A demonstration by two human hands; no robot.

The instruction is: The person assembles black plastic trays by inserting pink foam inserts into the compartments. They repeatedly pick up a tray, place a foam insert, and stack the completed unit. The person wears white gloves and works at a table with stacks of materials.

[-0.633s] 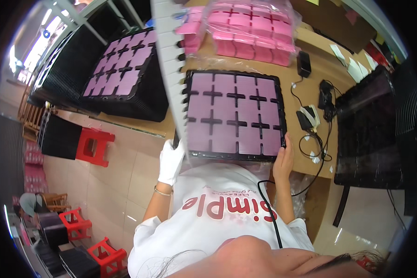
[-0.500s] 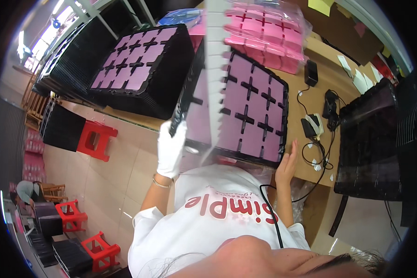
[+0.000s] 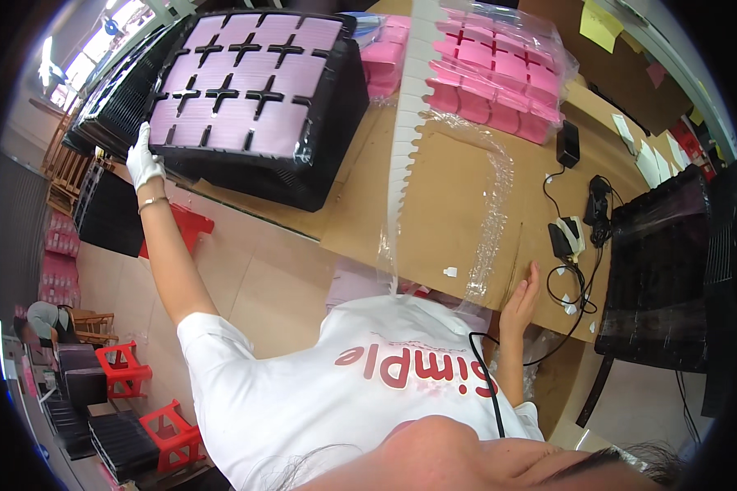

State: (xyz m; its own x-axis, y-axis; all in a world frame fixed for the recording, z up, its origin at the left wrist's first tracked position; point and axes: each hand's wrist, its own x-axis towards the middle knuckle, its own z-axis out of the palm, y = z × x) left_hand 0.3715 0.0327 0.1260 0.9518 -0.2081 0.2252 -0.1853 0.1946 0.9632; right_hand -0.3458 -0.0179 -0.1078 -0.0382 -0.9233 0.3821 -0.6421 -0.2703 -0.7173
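My gloved left hand (image 3: 145,162) reaches far out to the left, its fingers closed on the near left corner of a black tray (image 3: 221,153). That tray holds a lilac sheet (image 3: 213,127) crossed by rows of black cross-shaped ribs. It rests tilted on a deep black stack (image 3: 332,147) at the left of the table. My bare right hand (image 3: 522,301) is at the table's front edge on the right, fingers stretched out, holding nothing. Cardboard (image 3: 458,196) covers the tabletop between the hands.
A white toothed strip (image 3: 409,123) hangs down in front of me. Pink trays in clear plastic (image 3: 499,78) stand at the back. Adapters and a looped cable (image 3: 577,237) lie right, beside black trays (image 3: 659,278). Red stools (image 3: 123,368) and a bending person (image 3: 49,319) are at the left.
The black tray with the lilac sheet has gone from the table before me onto the left stack, my left hand moving with it. My right hand stays near the table edge.
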